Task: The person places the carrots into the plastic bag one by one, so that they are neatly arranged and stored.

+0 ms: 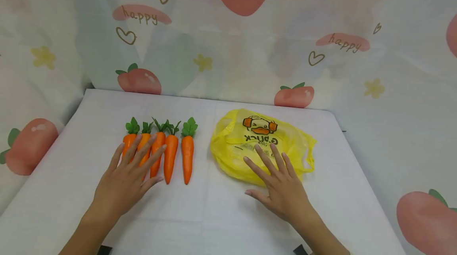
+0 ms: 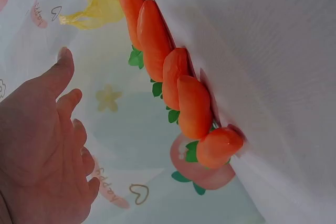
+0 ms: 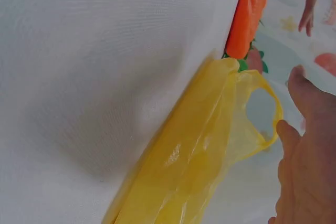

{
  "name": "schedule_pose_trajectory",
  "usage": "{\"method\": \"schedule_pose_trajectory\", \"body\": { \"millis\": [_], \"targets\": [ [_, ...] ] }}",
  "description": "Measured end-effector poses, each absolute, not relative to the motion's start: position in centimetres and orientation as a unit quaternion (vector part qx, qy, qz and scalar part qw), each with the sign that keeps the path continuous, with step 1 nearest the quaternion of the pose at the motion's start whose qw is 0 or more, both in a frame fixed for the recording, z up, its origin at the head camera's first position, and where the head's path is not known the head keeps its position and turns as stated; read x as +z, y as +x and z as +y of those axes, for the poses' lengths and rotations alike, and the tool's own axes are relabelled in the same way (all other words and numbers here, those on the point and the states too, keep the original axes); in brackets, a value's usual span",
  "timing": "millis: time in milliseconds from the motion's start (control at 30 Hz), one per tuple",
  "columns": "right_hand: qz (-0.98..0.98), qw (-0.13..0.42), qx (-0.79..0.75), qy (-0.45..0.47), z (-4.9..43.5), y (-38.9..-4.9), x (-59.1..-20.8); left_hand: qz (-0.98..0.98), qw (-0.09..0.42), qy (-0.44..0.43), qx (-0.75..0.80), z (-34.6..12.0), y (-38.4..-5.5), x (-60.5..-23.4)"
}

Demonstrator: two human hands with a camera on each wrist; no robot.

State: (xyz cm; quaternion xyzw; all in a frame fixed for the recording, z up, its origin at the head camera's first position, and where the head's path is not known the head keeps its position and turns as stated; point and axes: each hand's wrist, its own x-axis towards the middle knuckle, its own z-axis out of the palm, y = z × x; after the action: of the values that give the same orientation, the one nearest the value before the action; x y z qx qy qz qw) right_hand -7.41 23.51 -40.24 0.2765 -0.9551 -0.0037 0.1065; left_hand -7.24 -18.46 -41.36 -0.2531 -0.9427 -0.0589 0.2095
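Observation:
Several orange carrots (image 1: 171, 160) with green leafy tops lie side by side on the left half of the table, tops pointing away. My left hand (image 1: 123, 181) hovers above them with fingers spread, holding nothing; in the head view it covers parts of the leftmost carrots. The left wrist view shows a gap between that hand (image 2: 47, 150) and the carrots (image 2: 194, 106). Right of the carrots lies a yellow plastic bag (image 1: 228, 148) printed with a duck. Over its near edge my right hand (image 1: 282, 187) is held with fingers apart and grips nothing. A bag handle loop (image 3: 281, 108) stands up in the right wrist view.
A white cloth covers the table (image 1: 203, 215). Behind and at both sides hang pale curtains (image 1: 228, 48) printed with peaches, hearts and flowers. Small dark objects (image 1: 104, 250) show at the front edge of the head view near each forearm.

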Motion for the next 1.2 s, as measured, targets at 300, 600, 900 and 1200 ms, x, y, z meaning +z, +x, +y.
{"method": "schedule_pose_trajectory", "body": {
  "millis": [300, 600, 900, 1200],
  "targets": [
    [-0.965, 0.061, 0.031, 0.253, 24.2, -7.6, -40.5, -0.949, 0.179, -0.251, -0.059, -18.2, -7.5, -41.8],
    [-0.982, 0.036, 0.044, 0.18, 26.6, -8.2, -40.3, -0.98, 0.058, -0.181, -0.053, -18.9, -8.5, -40.6],
    [-0.991, 0.046, 0.062, 0.108, 28.7, -8.8, -40.3, -0.98, -0.013, -0.154, -0.122, -20.3, -9.6, -40.2],
    [-0.987, 0.071, 0.13, 0.063, 30.5, -9.0, -40.8, -0.968, -0.058, -0.136, -0.203, -22.4, -10.5, -40.8]
  ]
}}
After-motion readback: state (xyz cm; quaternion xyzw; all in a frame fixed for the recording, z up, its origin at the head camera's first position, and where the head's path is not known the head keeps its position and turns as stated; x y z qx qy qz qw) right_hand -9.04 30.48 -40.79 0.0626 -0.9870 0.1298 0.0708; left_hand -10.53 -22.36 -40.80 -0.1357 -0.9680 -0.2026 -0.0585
